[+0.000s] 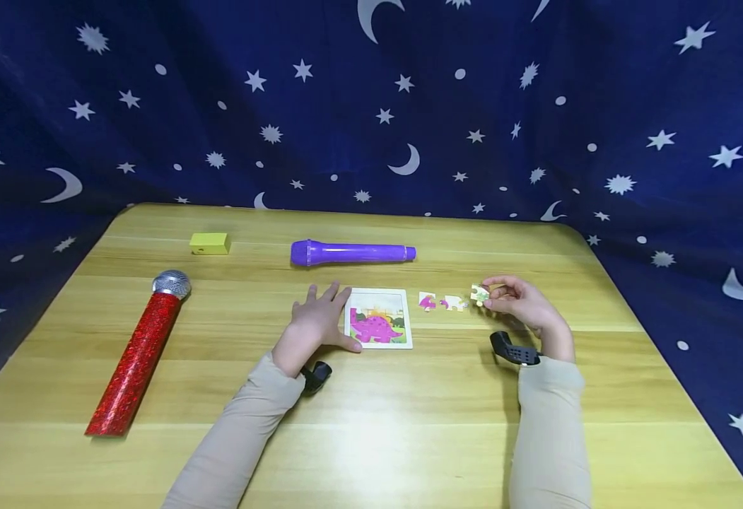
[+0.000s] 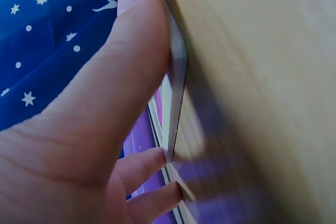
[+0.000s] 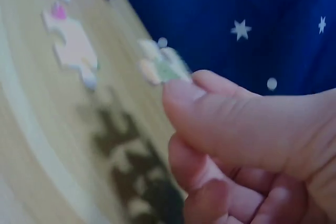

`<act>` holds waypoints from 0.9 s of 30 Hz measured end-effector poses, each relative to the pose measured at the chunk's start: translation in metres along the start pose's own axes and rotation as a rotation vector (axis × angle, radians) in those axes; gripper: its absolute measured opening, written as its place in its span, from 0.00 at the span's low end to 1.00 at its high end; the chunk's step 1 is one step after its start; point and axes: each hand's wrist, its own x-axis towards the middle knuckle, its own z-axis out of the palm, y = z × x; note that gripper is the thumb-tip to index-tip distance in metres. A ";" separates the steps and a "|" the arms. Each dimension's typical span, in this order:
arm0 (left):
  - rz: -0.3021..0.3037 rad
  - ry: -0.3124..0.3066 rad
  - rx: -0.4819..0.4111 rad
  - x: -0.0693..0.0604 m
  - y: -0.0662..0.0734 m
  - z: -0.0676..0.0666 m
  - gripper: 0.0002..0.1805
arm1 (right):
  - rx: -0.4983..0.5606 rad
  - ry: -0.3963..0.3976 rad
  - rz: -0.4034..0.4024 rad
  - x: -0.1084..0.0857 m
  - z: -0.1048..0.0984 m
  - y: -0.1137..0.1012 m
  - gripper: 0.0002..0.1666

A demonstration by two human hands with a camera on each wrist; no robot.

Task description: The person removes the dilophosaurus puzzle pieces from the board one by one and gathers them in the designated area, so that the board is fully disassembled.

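Head view takes in both hands at the desk (image 1: 409,410): the left hand (image 1: 317,319), fingers spread, touches the left side of the dinosaur puzzle (image 1: 376,326), while the right hand (image 1: 524,304) pinches a puzzle piece (image 1: 478,295). Two loose pieces (image 1: 454,303) lie between the puzzle and that hand. Only here do the red microphone (image 1: 134,357) and yellow block (image 1: 210,244) appear. The left wrist view adds the thumb (image 2: 139,40) against the puzzle's edge; the right wrist view shows the pinched piece clear of the desk, a shadow below.
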 end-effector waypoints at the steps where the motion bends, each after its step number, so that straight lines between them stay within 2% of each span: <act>1: -0.002 0.001 -0.003 -0.001 -0.001 0.000 0.61 | -0.024 -0.001 0.005 0.000 -0.001 0.002 0.26; 12: -0.019 0.002 -0.032 -0.004 -0.006 0.002 0.61 | -0.203 -0.016 0.032 0.006 0.003 0.003 0.26; 17: -0.025 0.002 -0.034 -0.005 -0.006 0.001 0.61 | -0.294 0.015 0.020 0.008 0.009 -0.016 0.28; 20: -0.032 -0.004 -0.033 -0.004 -0.005 0.001 0.61 | -0.323 0.009 -0.030 0.012 0.020 -0.034 0.26; 24: -0.027 -0.005 -0.027 -0.002 -0.002 0.000 0.61 | -0.316 -0.073 -0.146 0.019 0.049 -0.055 0.22; 27: -0.021 -0.012 -0.017 0.000 0.000 0.001 0.61 | -0.282 -0.202 -0.228 0.024 0.077 -0.064 0.20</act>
